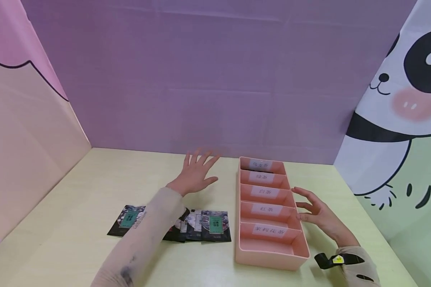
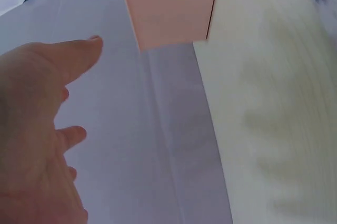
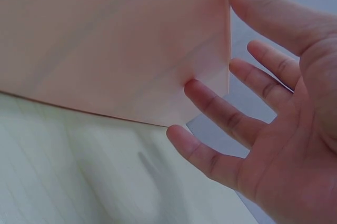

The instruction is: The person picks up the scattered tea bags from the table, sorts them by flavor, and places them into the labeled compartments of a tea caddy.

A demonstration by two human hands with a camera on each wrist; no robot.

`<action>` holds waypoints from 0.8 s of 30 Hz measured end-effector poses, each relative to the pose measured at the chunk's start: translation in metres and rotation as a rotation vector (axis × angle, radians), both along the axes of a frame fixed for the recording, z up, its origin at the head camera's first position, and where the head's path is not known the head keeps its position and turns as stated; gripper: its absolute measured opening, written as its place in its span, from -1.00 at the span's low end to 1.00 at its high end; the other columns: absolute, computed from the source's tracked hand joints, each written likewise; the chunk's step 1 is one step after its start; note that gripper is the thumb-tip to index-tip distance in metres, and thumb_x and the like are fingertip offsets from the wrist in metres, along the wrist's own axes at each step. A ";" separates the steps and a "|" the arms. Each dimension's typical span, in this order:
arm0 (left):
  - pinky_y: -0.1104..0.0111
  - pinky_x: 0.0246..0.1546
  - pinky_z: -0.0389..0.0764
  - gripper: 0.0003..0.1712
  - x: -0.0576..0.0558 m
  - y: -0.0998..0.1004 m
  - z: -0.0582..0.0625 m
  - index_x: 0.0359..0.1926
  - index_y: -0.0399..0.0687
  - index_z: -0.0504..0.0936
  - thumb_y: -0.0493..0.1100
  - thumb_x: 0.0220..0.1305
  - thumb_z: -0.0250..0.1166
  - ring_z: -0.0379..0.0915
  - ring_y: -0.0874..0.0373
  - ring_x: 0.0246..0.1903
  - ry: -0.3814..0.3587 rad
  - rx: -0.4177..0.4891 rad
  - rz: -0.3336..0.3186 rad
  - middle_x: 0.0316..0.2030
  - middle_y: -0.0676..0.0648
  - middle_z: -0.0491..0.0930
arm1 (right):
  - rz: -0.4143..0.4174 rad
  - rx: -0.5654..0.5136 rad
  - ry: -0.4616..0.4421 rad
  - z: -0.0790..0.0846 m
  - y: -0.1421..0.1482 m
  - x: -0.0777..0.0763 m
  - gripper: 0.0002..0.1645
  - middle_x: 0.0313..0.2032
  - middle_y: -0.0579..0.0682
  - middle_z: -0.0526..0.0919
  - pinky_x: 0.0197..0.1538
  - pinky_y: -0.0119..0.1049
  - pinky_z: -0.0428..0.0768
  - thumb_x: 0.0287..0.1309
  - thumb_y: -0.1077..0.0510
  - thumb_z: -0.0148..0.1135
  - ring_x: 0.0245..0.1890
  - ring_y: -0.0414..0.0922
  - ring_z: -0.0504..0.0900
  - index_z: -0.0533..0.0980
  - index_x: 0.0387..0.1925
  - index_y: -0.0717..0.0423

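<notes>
A long pink box [image 1: 273, 261] with several labelled compartments stands right of centre. Something dark shows in its farthest compartment; the nearer ones show bare pink floors and walls. My right hand [image 1: 317, 217] is at the box's right side, fingers loosely spread, fingertips at the wall and thumb by the rim in the right wrist view. My left hand [image 1: 194, 175] hovers left of the box's far end, fingers fanned out, holding nothing. Under the left forearm lie dark tea sachets with green labels: one sachet [image 1: 128, 220] to the left, and an overlapping row ending in a sachet [image 1: 216, 226] near the box. The forearm hides part of them.
The pale wooden table [image 1: 72, 239] backs onto a purple cloth wall [image 1: 215, 79]. A panda-printed panel [image 1: 391, 159] closes the right side and a pink panel [image 1: 25, 131] the left. A black strap with a yellow tag [image 1: 338, 259] circles the right wrist.
</notes>
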State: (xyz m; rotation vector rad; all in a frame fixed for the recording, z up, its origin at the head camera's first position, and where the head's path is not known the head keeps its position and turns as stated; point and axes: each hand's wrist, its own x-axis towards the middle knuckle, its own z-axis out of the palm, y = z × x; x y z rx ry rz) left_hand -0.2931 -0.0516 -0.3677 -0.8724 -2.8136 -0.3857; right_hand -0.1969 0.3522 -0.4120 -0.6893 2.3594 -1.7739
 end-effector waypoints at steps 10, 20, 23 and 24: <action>-0.31 0.33 -0.38 -0.02 0.025 -0.049 -0.011 0.57 -0.11 -0.03 0.08 0.35 0.30 -0.45 -0.34 0.49 -0.073 0.055 0.112 0.52 -0.34 -0.10 | -0.006 0.002 -0.006 0.002 -0.001 0.000 -0.18 0.32 -0.38 0.25 0.04 -0.31 0.57 0.31 0.39 0.18 0.14 -0.27 0.52 0.08 0.50 0.13; -0.38 0.28 -0.26 -0.02 0.053 -0.104 -0.014 0.54 -0.16 -0.01 0.03 0.32 0.33 -0.23 -0.44 0.40 -0.067 0.078 0.272 0.43 -0.44 0.01 | -0.001 0.006 -0.005 0.002 -0.001 0.001 -0.19 0.33 -0.36 0.25 0.05 -0.31 0.57 0.31 0.38 0.17 0.15 -0.23 0.52 0.09 0.50 0.12; -0.39 0.26 -0.29 0.00 0.058 -0.120 -0.013 0.55 -0.14 -0.04 0.03 0.31 0.34 -0.25 -0.46 0.39 -0.087 0.076 0.301 0.42 -0.44 -0.01 | -0.002 0.004 -0.009 0.001 -0.001 0.000 -0.19 0.33 -0.35 0.25 0.05 -0.31 0.57 0.31 0.38 0.16 0.15 -0.26 0.52 0.09 0.50 0.10; -0.40 0.26 -0.30 0.01 0.058 -0.125 -0.013 0.55 -0.14 -0.04 0.03 0.30 0.34 -0.25 -0.46 0.39 -0.093 0.075 0.309 0.42 -0.44 -0.01 | -0.001 0.003 -0.008 0.001 -0.001 0.000 -0.19 0.33 -0.34 0.24 0.05 -0.30 0.57 0.31 0.39 0.16 0.15 -0.26 0.51 0.08 0.50 0.12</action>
